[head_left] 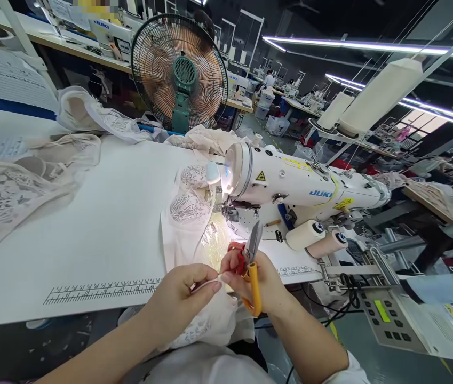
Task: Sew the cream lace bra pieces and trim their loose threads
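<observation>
Near the table's front edge, my left hand (184, 290) is closed, pinching the edge of a white lace bra (188, 213). Part of the bra lies beside the sewing machine's needle area, and part hangs over the edge toward my lap. My right hand (256, 280) holds scissors (253, 285) with red and orange handles, their blades pointing up and away from the cloth. The thumb and a finger of that hand also meet at the bra's edge, against my left fingertips. What lies inside the pinch is hidden.
A white sewing machine (290, 178) stands right of the bra, its lamp lit. Two thread cones (305, 236) lie beside it. A printed ruler (102, 292) runs along the table front. More lace bras (22, 186) are piled left. Behind stands a large fan (180, 72); a control panel (390, 320) hangs right.
</observation>
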Demonstrator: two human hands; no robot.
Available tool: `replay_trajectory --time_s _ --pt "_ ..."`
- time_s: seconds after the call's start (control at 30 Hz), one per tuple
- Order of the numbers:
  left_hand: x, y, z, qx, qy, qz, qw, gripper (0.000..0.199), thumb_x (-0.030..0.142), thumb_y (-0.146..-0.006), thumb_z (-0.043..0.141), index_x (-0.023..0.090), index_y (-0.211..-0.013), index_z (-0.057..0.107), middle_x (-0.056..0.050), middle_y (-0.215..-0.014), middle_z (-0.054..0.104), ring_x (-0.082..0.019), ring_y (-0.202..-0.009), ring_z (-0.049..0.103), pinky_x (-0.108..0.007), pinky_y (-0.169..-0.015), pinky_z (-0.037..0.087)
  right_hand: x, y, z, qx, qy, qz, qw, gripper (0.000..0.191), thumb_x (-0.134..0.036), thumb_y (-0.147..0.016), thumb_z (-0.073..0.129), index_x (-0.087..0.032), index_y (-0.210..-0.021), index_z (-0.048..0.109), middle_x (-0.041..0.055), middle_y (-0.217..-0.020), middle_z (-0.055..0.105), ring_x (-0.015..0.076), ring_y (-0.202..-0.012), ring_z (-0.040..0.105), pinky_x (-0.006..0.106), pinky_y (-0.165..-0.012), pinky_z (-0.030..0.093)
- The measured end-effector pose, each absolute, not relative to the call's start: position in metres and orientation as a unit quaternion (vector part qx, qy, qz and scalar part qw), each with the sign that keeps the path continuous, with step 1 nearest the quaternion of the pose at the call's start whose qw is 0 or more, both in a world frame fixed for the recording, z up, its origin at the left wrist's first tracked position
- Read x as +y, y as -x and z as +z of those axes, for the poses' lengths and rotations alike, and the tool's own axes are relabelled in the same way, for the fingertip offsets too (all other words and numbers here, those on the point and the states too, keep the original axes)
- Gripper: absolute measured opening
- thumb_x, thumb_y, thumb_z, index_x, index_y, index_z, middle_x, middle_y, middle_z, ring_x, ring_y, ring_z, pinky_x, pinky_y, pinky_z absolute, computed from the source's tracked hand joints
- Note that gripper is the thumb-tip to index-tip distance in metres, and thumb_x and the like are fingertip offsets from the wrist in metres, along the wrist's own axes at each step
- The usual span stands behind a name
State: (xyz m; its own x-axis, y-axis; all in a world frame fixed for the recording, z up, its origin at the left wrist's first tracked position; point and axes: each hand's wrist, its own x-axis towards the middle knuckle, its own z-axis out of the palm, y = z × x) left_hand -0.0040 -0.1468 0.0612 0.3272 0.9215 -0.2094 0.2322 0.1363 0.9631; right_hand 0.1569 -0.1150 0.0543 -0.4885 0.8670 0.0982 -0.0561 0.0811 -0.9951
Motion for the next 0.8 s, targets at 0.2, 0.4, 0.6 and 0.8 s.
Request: replay_trajectory --time_s 0.2,0.4,0.6,0.8 --pt "-0.140 0.015 0.065 0.484 -0.553 0.292 0.612 0.026 0.040 -0.072 0.048 0.020 -0.057 0.042 0.009 -0.048 0.026 -0.007 -0.043 0.023 -0.023 -0.041 0.018 -0.106 -0.182 0.045 -0.748 0.304 0.557 0.193 0.058 -0.073 -0.064 0.053 -0.019 -0.082 0.042 -0.0012 -0.073 0.044 0.0111 -0.062 0.040 0.026 -0.056 0.038" --pt "-0.135 0.025 0.060 0.505 -0.550 0.261 0.612 0.027 0.043 -0.071 0.049 0.018 -0.061 0.048 0.009 -0.049 0.028 -0.008 -0.046 0.024 -0.024 -0.044 0.018 -0.117 -0.193 0.040 -0.826 0.312 0.464 0.068 0.069 -0.085 -0.064 0.027 -0.019 -0.077 0.042 -0.0017 -0.068 0.044 0.0106 -0.057 0.036 0.023 -0.049 0.030" --pt "-0.127 0.026 0.064 0.521 -0.554 0.237 0.605 0.027 0.043 -0.066 0.052 0.018 -0.055 0.047 0.009 -0.047 0.029 -0.008 -0.045 0.023 -0.023 -0.044 0.017 -0.121 -0.190 0.043 -0.844 0.358 0.398 0.044 0.070 -0.088 -0.060 0.023 -0.019 -0.066 0.035 -0.0033 -0.061 0.039 0.0099 -0.053 0.032 0.023 -0.047 0.024" --pt "-0.123 0.027 0.063 0.514 -0.520 0.248 0.636 0.023 0.037 -0.065 0.056 0.018 -0.055 0.049 0.009 -0.047 0.033 -0.007 -0.044 0.023 -0.023 -0.043 0.015 -0.122 -0.190 0.043 -0.826 0.397 0.399 0.017 0.066 -0.085 -0.062 0.034 -0.019 -0.069 0.039 -0.0019 -0.064 0.042 0.0109 -0.057 0.034 0.023 -0.052 0.027"
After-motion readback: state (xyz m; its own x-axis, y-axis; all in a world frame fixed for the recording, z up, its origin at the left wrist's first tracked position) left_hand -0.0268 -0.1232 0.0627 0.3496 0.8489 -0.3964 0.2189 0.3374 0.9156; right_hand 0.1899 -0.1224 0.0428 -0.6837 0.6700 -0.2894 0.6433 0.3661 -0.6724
